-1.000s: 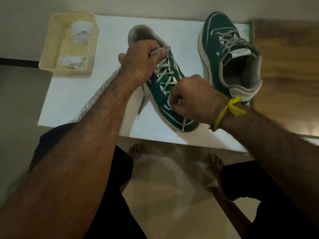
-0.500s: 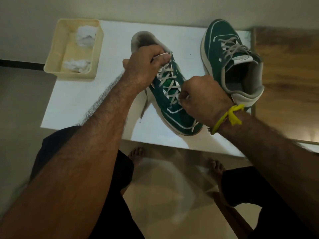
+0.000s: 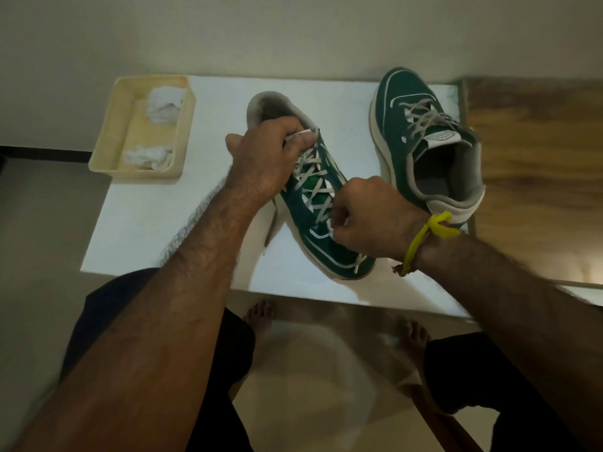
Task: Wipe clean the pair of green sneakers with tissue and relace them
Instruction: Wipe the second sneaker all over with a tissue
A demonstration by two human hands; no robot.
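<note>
Relacing in progress. The left hand clamps the tongue of the near green sneaker on the table; the right hand, nearer the toe, pinches its lace. Advised: tighten each crossing evenly. Left of the grip, a beige tray holds crumpled tissues.

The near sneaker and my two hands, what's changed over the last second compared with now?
Little has changed. The right hand has shifted slightly along the laces of the near sneaker, still pinching the lace low on the shoe. The left hand keeps gripping the tongue end near the collar. The far sneaker, the tray with its tissue wads and the white table stay put; the camera moved a little.
</note>
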